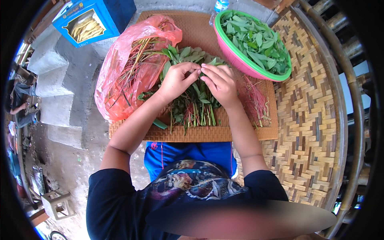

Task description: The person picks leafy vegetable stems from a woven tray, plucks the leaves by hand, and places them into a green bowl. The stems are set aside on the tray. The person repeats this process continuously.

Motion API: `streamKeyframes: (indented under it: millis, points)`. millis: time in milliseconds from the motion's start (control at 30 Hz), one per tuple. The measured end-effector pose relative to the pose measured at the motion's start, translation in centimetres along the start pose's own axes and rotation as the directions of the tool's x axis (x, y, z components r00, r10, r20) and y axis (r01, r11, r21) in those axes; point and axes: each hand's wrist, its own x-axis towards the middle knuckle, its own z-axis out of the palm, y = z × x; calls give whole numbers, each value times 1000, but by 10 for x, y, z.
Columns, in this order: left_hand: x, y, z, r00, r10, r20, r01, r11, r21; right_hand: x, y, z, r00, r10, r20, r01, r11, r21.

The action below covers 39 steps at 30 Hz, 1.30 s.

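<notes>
My left hand (181, 80) and my right hand (221, 85) meet at their fingertips above a pile of leafy green cuttings (196, 99). The left thumb and index finger pinch what looks like a thin leafy stem, mostly hidden by the fingers. Right fingertips touch the same spot, and their grip on it is unclear. Cut stem ends, green and reddish, point towards me near the front of the woven table (192, 134). A pink plastic bag (115, 75) of long bare stalks lies left of the hands. Stripped reddish stalks (256, 100) lie to the right.
A pink basin with a green colander (220, 33) full of picked leaves stands at the back right. Behind it is a plastic bottle (221, 6). A blue box (115, 18) stands back left by concrete steps (57, 90). Woven bamboo matting (306, 120) extends right. A person (24, 102) sits far left.
</notes>
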Motion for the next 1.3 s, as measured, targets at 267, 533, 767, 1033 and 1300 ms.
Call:
streamKeyframes:
  millis: [267,533,767,1033,1300]
  points:
    - [-3,16,6,991,-28,131,12,993,120,-9,5,-8,1000,23,-13,-24,998,-57]
    - [-7,11,5,982,-70,176,63,997,42,-7,-3,-11,996,82,47,-84,995,46]
    - [-9,-7,3,918,-247,309,387,725,-570,-7,5,-13,992,97,-76,-91,993,69]
    - [-5,-14,6,959,-231,166,280,655,-702,28,42,-82,865,248,-436,-275,961,0]
    - [-6,-10,7,951,-206,233,309,557,-771,66,64,-112,855,481,-195,-517,823,-235]
